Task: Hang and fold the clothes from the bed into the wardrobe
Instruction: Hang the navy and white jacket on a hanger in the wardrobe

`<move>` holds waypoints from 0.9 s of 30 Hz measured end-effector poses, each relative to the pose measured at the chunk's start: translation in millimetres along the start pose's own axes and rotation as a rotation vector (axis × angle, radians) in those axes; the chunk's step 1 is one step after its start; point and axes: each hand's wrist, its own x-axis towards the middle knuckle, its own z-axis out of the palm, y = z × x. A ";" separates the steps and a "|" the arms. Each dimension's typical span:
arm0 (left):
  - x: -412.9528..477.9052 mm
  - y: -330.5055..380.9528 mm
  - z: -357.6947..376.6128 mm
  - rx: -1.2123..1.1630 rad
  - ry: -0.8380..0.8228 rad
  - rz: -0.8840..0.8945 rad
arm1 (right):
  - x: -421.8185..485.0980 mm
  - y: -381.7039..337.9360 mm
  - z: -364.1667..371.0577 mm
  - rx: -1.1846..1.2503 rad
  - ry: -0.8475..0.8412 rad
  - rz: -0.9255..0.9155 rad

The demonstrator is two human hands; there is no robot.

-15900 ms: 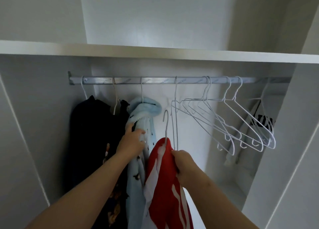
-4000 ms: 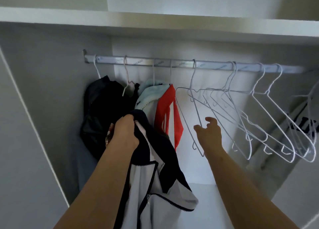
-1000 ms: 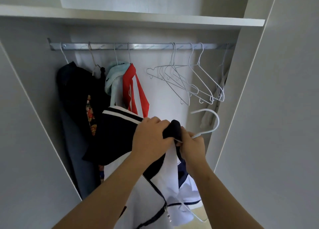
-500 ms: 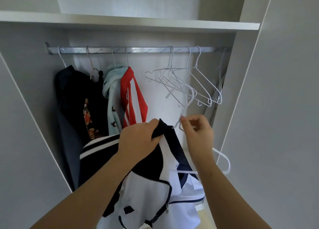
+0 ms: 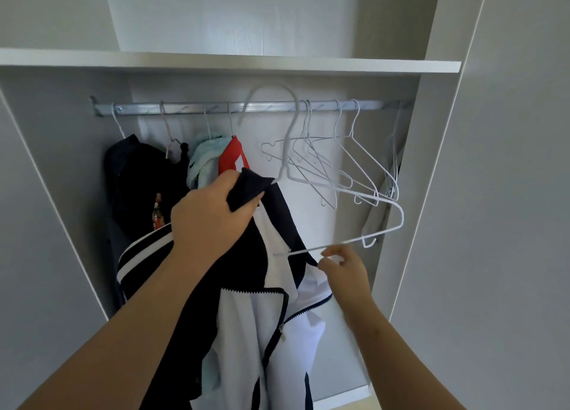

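The navy and white zip jacket (image 5: 243,332) is held up in front of the open wardrobe, with one end of a white wire hanger (image 5: 308,249) tucked inside it and the hook poking up in front of the rail (image 5: 185,108). Left hand (image 5: 212,221) is clamped round the bunched dark collar, right hand (image 5: 345,264) pinches the hanger's bottom bar. Behind, black (image 5: 138,181), light blue (image 5: 203,156) and red clothes (image 5: 231,156) hang on the left, empty hangers (image 5: 348,162) on the right

One shoulder of the hanger (image 5: 402,218) is hidden inside the jacket (image 5: 243,332).
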 end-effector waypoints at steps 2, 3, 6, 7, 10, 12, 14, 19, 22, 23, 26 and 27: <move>4.3 -3.6 -6.2 -0.063 0.007 -0.066 | -0.6 -1.3 2.8 0.010 -0.048 0.058; 6.1 -5.5 -9.1 -0.102 0.009 -0.087 | -2.0 -1.6 4.0 0.000 -0.078 0.092; 10.7 -7.6 -16.8 -0.145 0.011 -0.056 | -2.9 2.7 12.7 -0.057 -0.189 0.140; 11.5 -6.3 -19.0 -0.152 0.007 -0.042 | -3.1 4.4 15.7 -0.020 -0.225 0.158; 12.4 -3.1 -26.7 -0.195 0.026 -0.014 | -4.9 7.4 21.3 0.167 -0.353 0.314; 13.0 -2.8 -31.7 -0.243 0.037 -0.007 | -5.3 15.7 24.8 0.210 -0.428 0.397; 13.9 -7.1 -36.4 -0.272 0.047 0.003 | -2.6 23.7 29.5 0.265 -0.435 0.432; 12.2 -31.2 -51.5 -0.130 0.078 0.072 | 12.7 27.8 23.2 0.677 -0.400 0.603; 9.6 -46.0 -60.2 -0.059 0.076 0.082 | 10.5 20.6 11.5 0.870 -0.453 0.627; 8.6 -50.2 -62.5 -0.042 0.072 0.074 | 8.8 17.7 7.6 0.880 -0.490 0.605; 4.6 -61.6 -68.2 0.064 0.059 0.092 | 6.1 13.8 -5.8 0.884 -0.532 0.659; 3.6 -64.4 -69.5 0.098 0.052 0.120 | 7.9 15.8 -8.8 0.850 -0.499 0.688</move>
